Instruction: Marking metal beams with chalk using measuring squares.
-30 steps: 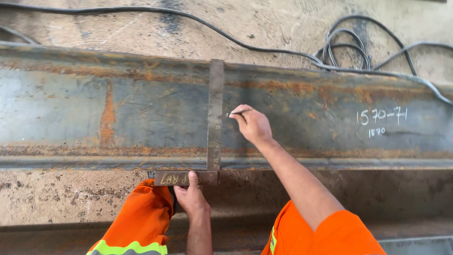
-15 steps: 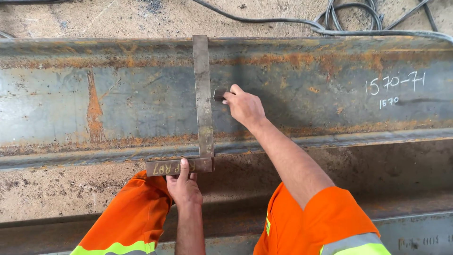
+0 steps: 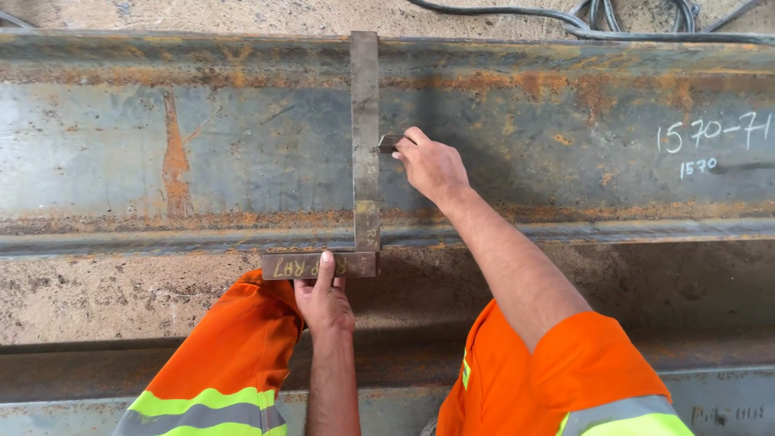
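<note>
A long rusty steel beam [image 3: 202,153] lay across the whole view on the concrete ground [image 3: 121,299], chalk figures [image 3: 710,137] written on its right part; black cables [image 3: 613,18] curled on the ground beyond its far edge. A steel square [image 3: 365,137] lay on the beam, its long blade crossing the web from the far flange to the near one, its short stock hooked against the near edge; the person's orange trouser legs [image 3: 234,355] showed below. The left hand [image 3: 324,299] pressed on the stock, fingers together, the forefinger stretched over it; the right hand [image 3: 432,165] pinched a small dark marking stick [image 3: 389,144] between thumb and fingers, its tip touching the blade's right edge midway up the web.
</note>
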